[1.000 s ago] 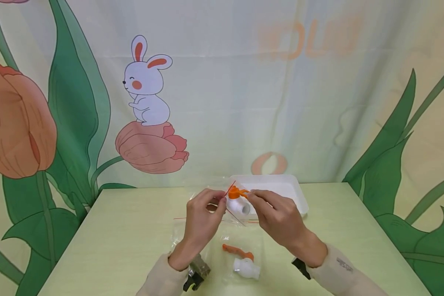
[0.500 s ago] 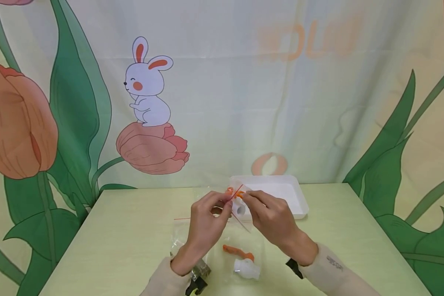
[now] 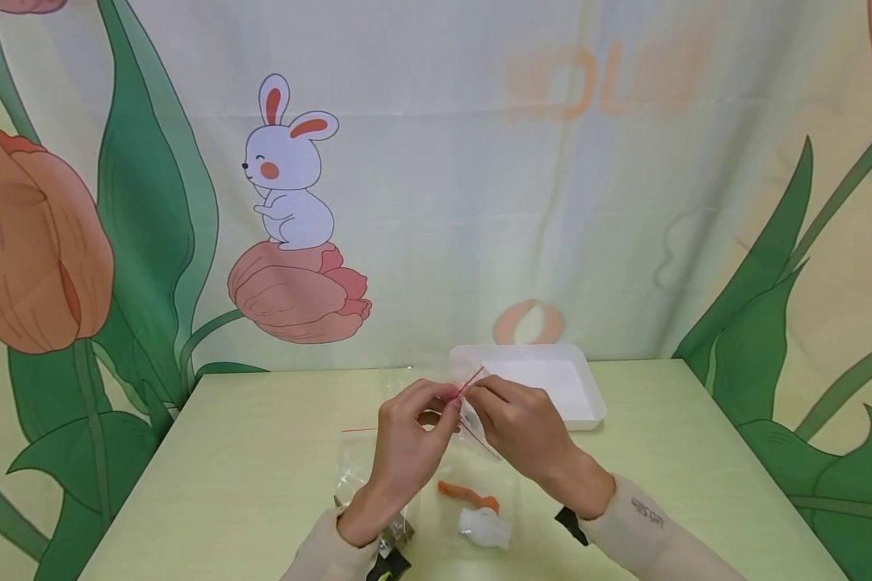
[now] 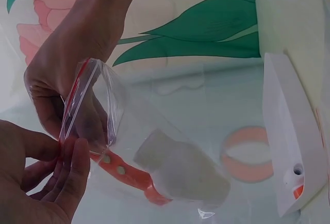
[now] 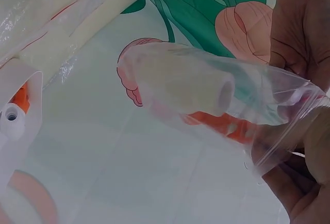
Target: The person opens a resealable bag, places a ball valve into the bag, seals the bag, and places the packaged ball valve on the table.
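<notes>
My left hand (image 3: 414, 428) pinches the rim of a clear zip-lock bag (image 4: 116, 100) with a red seal strip, holding its mouth apart. A white plastic ball valve (image 4: 191, 172) with an orange handle (image 4: 129, 175) hangs inside the bag. My right hand (image 3: 526, 424) reaches into the mouth, its fingertips pinching the free end of the handle. In the right wrist view, the valve body (image 5: 188, 87) shows through the film, its round port towards the hands. The head view has the valve mostly hidden behind both hands.
A white tray (image 3: 589, 395) stands behind the hands; a white part with an orange piece (image 5: 13, 113) lies in it. Nearer me lie a bagged white valve (image 3: 484, 528) with an orange handle (image 3: 468, 494) and, by the left wrist, a bagged grey-brown item (image 3: 400, 531).
The right hand has moved left and slightly down to the left hand, taking the ball valve into the bag. The left hand has shifted slightly right, still pinching the bag.
</notes>
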The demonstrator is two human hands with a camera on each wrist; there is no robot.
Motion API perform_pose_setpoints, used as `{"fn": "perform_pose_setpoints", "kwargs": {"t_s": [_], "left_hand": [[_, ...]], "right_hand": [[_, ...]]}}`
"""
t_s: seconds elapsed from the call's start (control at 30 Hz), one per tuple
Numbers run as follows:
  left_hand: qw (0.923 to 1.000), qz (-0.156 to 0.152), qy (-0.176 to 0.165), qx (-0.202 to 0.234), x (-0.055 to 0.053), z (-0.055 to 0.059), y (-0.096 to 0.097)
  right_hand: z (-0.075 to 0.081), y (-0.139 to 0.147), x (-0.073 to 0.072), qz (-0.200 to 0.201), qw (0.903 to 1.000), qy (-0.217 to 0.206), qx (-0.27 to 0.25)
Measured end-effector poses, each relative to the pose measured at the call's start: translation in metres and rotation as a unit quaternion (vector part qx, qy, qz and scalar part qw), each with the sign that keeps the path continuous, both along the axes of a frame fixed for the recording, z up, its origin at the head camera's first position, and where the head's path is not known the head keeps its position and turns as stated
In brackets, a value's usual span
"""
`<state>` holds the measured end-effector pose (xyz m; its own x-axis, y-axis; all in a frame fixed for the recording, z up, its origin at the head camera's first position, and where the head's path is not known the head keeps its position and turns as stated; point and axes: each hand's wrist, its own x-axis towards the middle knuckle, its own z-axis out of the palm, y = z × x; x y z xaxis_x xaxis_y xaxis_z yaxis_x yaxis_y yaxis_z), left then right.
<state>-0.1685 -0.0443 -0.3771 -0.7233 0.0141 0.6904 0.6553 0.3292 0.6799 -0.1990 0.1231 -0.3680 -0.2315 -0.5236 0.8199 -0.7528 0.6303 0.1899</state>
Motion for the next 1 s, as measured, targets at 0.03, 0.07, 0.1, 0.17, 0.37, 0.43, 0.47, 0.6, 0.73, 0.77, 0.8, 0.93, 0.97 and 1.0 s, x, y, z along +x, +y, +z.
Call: {"fn": "perform_pose_setpoints", "kwargs": {"t_s": [0.03,0.07,0.1,0.17,0.37,0.43,0.47,0.6,0.73,0.77,0.8,0.93,0.97,1.0], "left_hand": [[1.0000,0.000,-0.004,0.001,0.0003,0.0004,0.0000],[1.0000,0.000,-0.006,0.002,0.0004,0.0004,0.0001],[1.0000,-0.001,-0.009,0.003,0.0004,0.0006,0.0001],[0.9999,-0.002,-0.013,0.005,0.0004,0.0004,0.0001],[0.9996,-0.008,-0.022,0.019,-0.0002,-0.0011,0.0007],[0.9994,-0.011,-0.022,0.024,-0.0005,-0.0019,0.0010],[0.9993,-0.013,-0.022,0.026,-0.0004,-0.0021,0.0012],[0.9991,-0.020,-0.020,0.031,-0.0004,-0.0031,0.0013],[0.9989,-0.018,-0.031,0.030,-0.0001,-0.0017,0.0011],[0.9989,-0.015,-0.033,0.029,-0.0001,-0.0013,0.0009],[0.9989,-0.013,-0.035,0.028,-0.0002,-0.0011,0.0007],[0.9984,-0.012,-0.047,0.031,-0.0012,-0.0025,-0.0001],[0.9979,-0.014,-0.051,0.036,-0.0017,-0.0035,-0.0006],[0.9974,-0.017,-0.057,0.041,-0.0023,-0.0045,-0.0011]], "right_hand": [[-0.0001,-0.0003,-0.0001,-0.002,1.0000,-0.005,0.003],[0.0000,-0.0006,-0.0002,-0.005,0.9999,-0.010,0.007],[0.0000,-0.0009,-0.0004,-0.011,0.9998,-0.015,0.010],[0.0005,-0.0016,-0.0007,-0.022,0.9993,-0.024,0.016],[0.0008,-0.0028,-0.0011,-0.053,0.9972,-0.046,0.025],[-0.0003,-0.0029,-0.0014,-0.059,0.9969,-0.048,0.022],[-0.0009,-0.0030,-0.0016,-0.062,0.9967,-0.048,0.020],[-0.0034,-0.0041,-0.0025,-0.072,0.9959,-0.053,0.014],[-0.0053,-0.0051,-0.0032,-0.085,0.9937,-0.069,0.022],[-0.0053,-0.0052,-0.0031,-0.088,0.9931,-0.073,0.026],[-0.0054,-0.0052,-0.0031,-0.091,0.9925,-0.076,0.030],[-0.0044,-0.0039,-0.0028,-0.094,0.9904,-0.094,0.039],[-0.0041,-0.0035,-0.0028,-0.093,0.9897,-0.101,0.041],[-0.0037,-0.0029,-0.0028,-0.090,0.9891,-0.108,0.042]]}}
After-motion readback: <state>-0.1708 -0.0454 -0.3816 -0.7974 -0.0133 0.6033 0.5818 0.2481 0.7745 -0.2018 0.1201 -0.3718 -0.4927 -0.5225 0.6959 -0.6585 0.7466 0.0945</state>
